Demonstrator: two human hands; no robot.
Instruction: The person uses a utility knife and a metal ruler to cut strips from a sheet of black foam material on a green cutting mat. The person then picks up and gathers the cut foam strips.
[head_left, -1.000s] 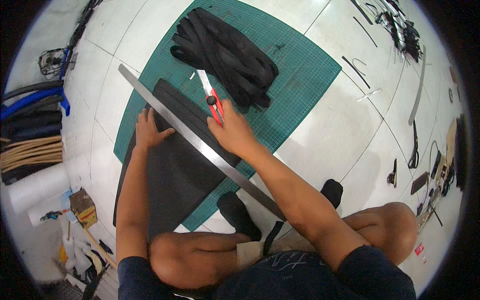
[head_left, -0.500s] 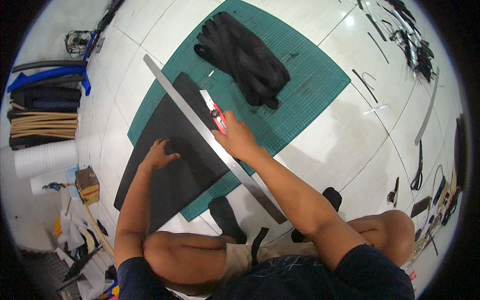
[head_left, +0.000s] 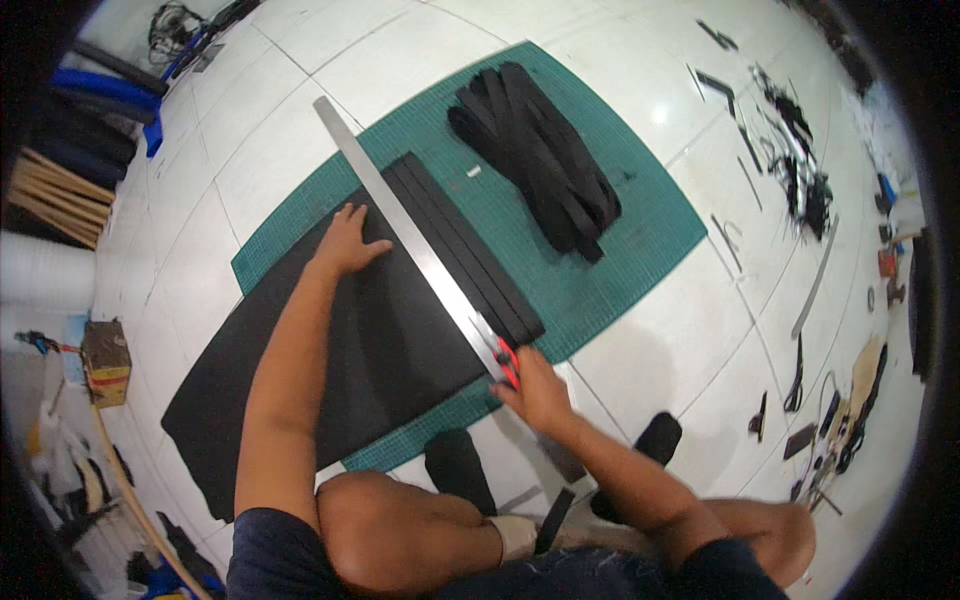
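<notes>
A black sheet [head_left: 290,330] lies over the green cutting mat [head_left: 655,220] and hangs past its near left edge. Across it runs a long metal ruler [head_left: 425,260], slanting from far left to near right. Narrow black strips [head_left: 455,240] lie along the ruler's right side. My right hand [head_left: 545,392] is closed around a red utility knife [head_left: 509,364], near the ruler's lower end, with its tip beside the ruler's edge. My left hand [head_left: 347,243] rests on the sheet with fingers spread, just left of the ruler. A bundle of black strips [head_left: 550,160] lies farther back on the mat.
White floor tiles surround the mat. On the right lie a pile of dark scraps [head_left: 800,150], scissors [head_left: 795,375] and assorted tools. At left stand a small cardboard box [head_left: 106,362], a white foam roll [head_left: 45,270] and stacked tan rods [head_left: 60,190]. My feet are near the mat's front edge.
My right hand has moved down along the ruler toward me with the knife. My left hand has moved farther up the sheet, closer to the ruler. The view has shifted.
</notes>
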